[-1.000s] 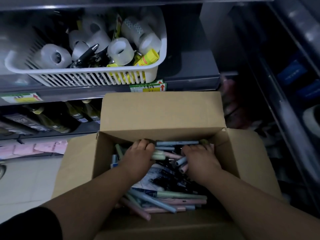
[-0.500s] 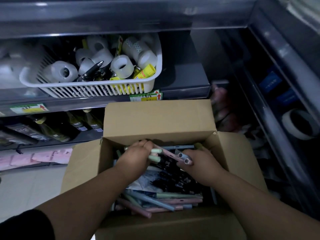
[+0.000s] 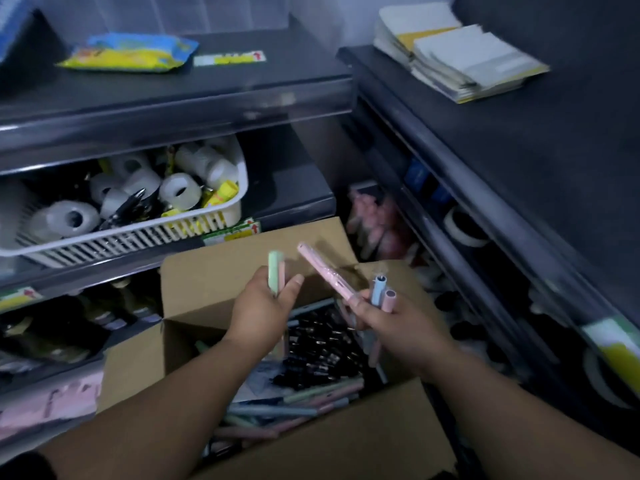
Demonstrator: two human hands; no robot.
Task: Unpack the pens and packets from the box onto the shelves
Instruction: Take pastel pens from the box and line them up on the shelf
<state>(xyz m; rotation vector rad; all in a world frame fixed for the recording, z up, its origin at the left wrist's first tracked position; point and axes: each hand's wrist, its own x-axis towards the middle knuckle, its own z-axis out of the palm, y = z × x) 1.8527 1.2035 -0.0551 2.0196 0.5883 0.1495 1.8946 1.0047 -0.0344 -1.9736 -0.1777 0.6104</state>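
Grips above box: left hand clamped round two pens, right hand round several more. Angled pink pen, pinched only at its near end, may slip out.

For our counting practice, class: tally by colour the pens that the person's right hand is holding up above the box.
Pink pens: 2
Blue pen: 1
Total: 3, all gripped in the right hand
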